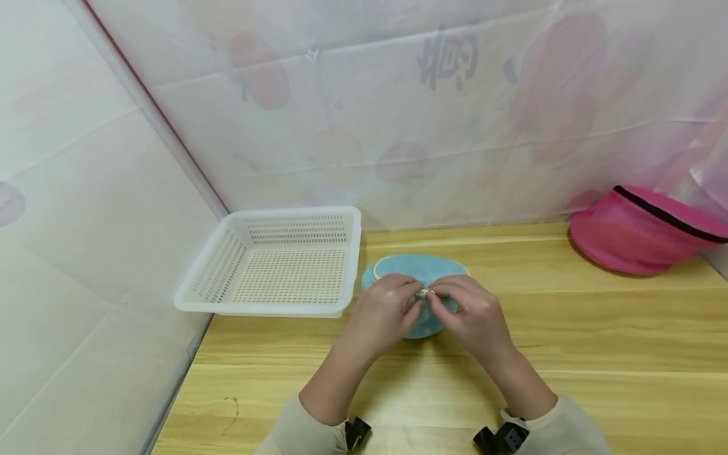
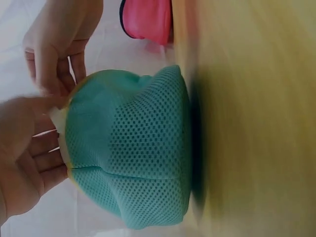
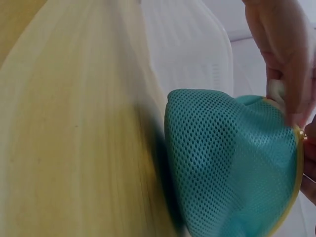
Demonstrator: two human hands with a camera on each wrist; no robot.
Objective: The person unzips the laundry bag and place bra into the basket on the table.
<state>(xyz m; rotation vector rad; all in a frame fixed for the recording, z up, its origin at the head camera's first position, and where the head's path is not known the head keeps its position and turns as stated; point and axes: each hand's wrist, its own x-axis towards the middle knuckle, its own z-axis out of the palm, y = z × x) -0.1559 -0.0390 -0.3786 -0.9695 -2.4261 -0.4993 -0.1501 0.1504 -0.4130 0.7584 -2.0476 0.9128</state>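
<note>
Blue mesh bag (image 1: 421,266) partly hidden | left fingers (image 1: 405,284), right fingers (image 1: 453,287) pinch its yellow edge (image 3: 299,168) | pink bag (image 1: 637,237) cropped at right

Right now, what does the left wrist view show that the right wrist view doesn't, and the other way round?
Only the left wrist view shows the pink bag. Only the right wrist view shows the white basket. Both share the blue mesh bag, the left hand and right hand at its yellow-trimmed edge, and the wooden table.
</note>
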